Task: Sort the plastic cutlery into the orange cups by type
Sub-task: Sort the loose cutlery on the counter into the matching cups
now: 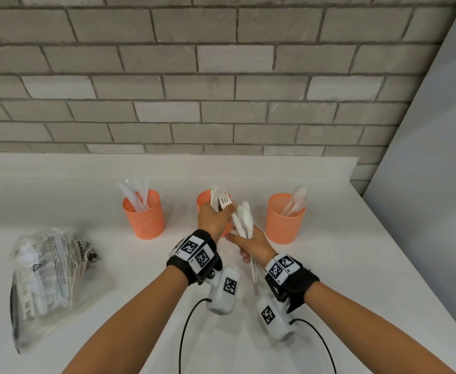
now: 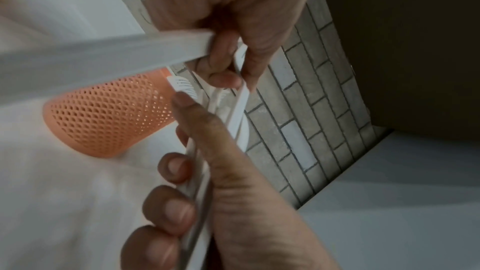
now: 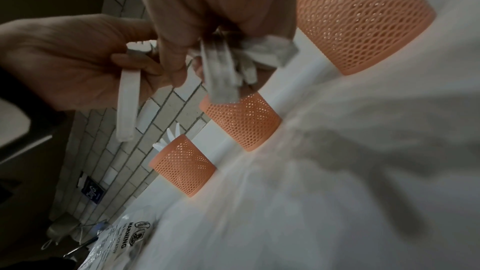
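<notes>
Three orange mesh cups stand in a row: the left cup holds knives, the middle cup forks, the right cup spoons. My left hand is in front of the middle cup and grips a white fork by its handle, tines up. My right hand grips a bundle of white cutlery, a spoon bowl on top, just right of the left hand. The hands almost touch. The middle cup is largely hidden in the head view.
A clear plastic bag of more cutlery lies on the white counter at the left. A grey brick wall runs behind the cups. The counter ends at the right. Cables trail from both wrist cameras.
</notes>
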A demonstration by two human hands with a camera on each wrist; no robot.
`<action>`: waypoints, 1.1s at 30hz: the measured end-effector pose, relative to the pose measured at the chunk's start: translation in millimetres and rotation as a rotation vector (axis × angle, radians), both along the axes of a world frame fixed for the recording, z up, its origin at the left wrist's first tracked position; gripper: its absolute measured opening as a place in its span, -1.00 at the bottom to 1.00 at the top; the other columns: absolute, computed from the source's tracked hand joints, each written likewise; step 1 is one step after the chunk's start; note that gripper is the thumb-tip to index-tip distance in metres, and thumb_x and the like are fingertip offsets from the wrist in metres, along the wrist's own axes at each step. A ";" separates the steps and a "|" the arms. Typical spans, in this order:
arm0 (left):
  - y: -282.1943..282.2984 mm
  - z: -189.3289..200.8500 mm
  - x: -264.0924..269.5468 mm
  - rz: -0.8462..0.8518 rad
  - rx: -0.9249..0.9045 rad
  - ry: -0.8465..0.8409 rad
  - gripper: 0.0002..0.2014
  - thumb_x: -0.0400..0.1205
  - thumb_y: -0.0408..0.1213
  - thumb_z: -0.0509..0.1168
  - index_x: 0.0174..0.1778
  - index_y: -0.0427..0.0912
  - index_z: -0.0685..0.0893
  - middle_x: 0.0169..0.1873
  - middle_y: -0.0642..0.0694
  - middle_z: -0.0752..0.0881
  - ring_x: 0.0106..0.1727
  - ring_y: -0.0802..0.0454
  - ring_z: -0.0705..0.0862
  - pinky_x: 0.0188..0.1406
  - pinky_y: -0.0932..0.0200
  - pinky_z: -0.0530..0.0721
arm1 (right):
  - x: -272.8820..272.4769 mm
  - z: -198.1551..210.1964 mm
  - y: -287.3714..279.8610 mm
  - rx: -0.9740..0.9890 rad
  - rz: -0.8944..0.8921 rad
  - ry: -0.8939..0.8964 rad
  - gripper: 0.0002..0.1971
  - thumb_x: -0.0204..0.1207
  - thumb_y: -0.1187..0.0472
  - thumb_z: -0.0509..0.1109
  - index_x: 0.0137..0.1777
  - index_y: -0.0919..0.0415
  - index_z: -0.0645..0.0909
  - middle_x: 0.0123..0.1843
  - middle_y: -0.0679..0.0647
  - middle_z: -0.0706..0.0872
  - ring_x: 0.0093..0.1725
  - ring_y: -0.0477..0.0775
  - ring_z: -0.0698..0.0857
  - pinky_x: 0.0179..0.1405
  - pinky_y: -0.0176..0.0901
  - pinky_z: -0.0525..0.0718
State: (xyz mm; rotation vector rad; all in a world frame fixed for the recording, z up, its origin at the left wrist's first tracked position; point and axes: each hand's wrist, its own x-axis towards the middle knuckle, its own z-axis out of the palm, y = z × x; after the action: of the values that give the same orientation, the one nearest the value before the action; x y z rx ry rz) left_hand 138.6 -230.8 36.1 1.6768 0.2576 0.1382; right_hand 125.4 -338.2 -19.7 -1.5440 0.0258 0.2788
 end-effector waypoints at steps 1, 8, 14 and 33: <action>0.3 2.7 0.9 0.014 -0.020 0.000 -0.87 0.57 -0.33 0.36 -0.03 -0.30 0.66 -0.45 -0.08 0.60 -0.46 0.05 0.60 -0.56 0.35 0.50 | 0.5 0.5 -1.4 0.001 0.006 0.003 -0.68 0.45 0.25 0.49 0.15 0.23 0.49 -0.46 0.02 0.45 -0.68 -0.15 0.38 -0.73 -0.33 0.34; 16.4 35.4 16.0 0.062 -0.195 -0.090 -0.66 0.69 -0.23 0.15 -0.41 -0.13 0.60 -0.60 -0.09 0.47 -0.69 0.16 0.45 -0.66 0.40 0.43 | 0.8 0.0 -3.5 -0.026 -0.023 -0.015 -0.89 0.61 0.28 0.29 0.06 0.23 0.43 -0.44 0.03 0.39 -0.72 -0.23 0.34 -0.75 -0.39 0.31; 53.7 54.8 28.4 0.124 -0.182 -0.106 -0.63 0.71 -0.18 0.09 -0.45 -0.13 0.44 -0.49 -0.07 0.53 -0.53 0.07 0.50 -0.57 0.29 0.45 | 1.2 5.7 4.1 -0.009 -0.041 -0.029 -0.93 0.65 0.28 0.20 0.09 0.21 0.41 -0.44 0.01 0.38 -0.72 -0.25 0.34 -0.74 -0.41 0.30; 47.0 11.2 46.8 -0.240 -0.384 0.388 -0.63 0.57 0.07 0.27 -0.30 -0.20 0.61 -0.51 -0.05 0.45 -0.77 0.19 0.25 -0.83 0.48 0.19 | -9.5 31.3 29.2 0.084 0.019 -0.050 -0.85 0.66 0.21 0.22 -0.16 0.11 0.38 -0.55 -0.05 0.36 -0.69 -0.19 0.29 -0.74 -0.38 0.26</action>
State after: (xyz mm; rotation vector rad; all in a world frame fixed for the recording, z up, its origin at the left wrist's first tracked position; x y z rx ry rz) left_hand 185.4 -183.7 47.3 1.3271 0.3468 -0.3983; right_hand 116.0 -308.9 11.6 -1.4678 -0.0390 0.2534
